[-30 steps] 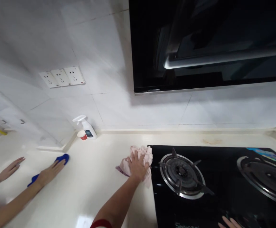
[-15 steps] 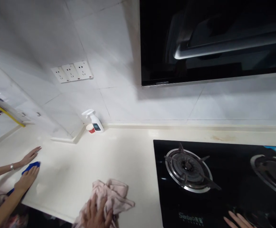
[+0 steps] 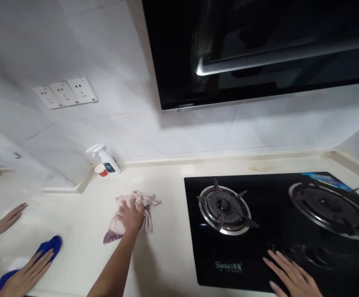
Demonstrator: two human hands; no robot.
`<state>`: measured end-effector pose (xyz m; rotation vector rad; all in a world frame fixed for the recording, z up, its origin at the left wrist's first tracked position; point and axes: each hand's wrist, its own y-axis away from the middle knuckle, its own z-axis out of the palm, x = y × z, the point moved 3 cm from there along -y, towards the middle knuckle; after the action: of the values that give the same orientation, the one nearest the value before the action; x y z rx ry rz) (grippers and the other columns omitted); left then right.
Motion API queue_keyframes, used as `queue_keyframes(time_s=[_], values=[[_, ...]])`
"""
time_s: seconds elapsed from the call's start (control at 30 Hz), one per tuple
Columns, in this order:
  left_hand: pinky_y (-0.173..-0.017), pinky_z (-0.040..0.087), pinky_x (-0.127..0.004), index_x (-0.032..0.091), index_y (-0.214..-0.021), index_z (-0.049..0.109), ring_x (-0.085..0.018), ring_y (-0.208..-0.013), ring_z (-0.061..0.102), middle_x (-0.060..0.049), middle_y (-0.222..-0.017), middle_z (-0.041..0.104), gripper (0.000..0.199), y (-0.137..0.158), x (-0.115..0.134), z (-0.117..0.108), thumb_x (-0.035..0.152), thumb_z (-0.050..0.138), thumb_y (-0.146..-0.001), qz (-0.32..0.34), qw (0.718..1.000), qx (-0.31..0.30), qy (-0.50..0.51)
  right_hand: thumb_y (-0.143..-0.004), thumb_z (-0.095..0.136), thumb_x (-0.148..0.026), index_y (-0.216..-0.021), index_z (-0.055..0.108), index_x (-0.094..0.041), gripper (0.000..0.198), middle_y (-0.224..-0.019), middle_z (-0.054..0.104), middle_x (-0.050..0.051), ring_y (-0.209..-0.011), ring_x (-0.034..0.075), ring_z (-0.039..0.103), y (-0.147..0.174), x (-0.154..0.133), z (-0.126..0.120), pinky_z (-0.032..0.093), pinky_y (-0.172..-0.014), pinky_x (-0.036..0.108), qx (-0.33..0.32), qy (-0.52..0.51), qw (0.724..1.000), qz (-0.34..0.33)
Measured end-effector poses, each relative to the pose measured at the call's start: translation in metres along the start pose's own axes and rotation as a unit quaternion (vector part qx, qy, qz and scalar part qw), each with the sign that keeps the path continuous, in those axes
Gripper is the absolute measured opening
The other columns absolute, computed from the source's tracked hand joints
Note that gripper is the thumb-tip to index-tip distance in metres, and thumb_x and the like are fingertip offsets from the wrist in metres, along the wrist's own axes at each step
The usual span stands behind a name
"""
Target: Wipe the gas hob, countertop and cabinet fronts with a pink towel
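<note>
My left grip (image 3: 132,215), spread over the pink cloth (image 3: 115,226) beneath it, has moved toward the wall (image 3: 179,136), so from afar I judge the wiping reaches the deeper desk (image 3: 167,243) (my right grip (image 3: 294,277), also spread, is over the stove (image 3: 270,214)).

The left arm (image 3: 114,266) reaches bare from the near side, slanting far and rightward, ending in the left hand (image 3: 131,214), palm down, fingers (image 3: 133,203) splayed. Off to the right and nearer, the right hand (image 3: 294,275) stretches its fingers far and leftward, thumb (image 3: 277,290) apart, wrist out of sight.
</note>
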<state>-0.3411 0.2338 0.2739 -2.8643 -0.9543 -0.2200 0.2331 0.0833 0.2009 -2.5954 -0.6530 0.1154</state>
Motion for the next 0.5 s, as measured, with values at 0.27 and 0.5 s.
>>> queue_keyframes(time_s=[0.27, 0.5], values=[[-0.124, 0.020, -0.061, 0.030, -0.138, 0.065, -0.041, -0.150, 0.034, -0.010, -0.165, 0.040, 0.051, 0.150, 0.090, 0.023, 0.044, 0.063, -0.090, 0.351, 0.931, -0.046, 0.084, -0.096, 0.056, -0.043, -0.144, 0.057, -0.028, 0.051, -0.156, 0.053, 0.006, -0.143, 0.026, 0.047, -0.002, -0.002, 0.001, 0.032, -0.117, 0.046, -0.049, 0.004, 0.998, 0.038], [-0.113, 0.039, -0.054, 0.030, -0.113, 0.076, -0.036, -0.135, 0.051, -0.009, -0.149, 0.059, 0.032, 0.216, 0.006, 0.027, 0.039, 0.067, -0.083, 0.493, 0.862, -0.052, 0.107, -0.099, 0.052, -0.039, -0.144, 0.057, -0.028, 0.047, -0.157, 0.051, 0.005, -0.146, 0.024, 0.044, -0.009, -0.005, -0.005, 0.030, -0.120, 0.046, -0.082, -0.004, 0.994, 0.067]])
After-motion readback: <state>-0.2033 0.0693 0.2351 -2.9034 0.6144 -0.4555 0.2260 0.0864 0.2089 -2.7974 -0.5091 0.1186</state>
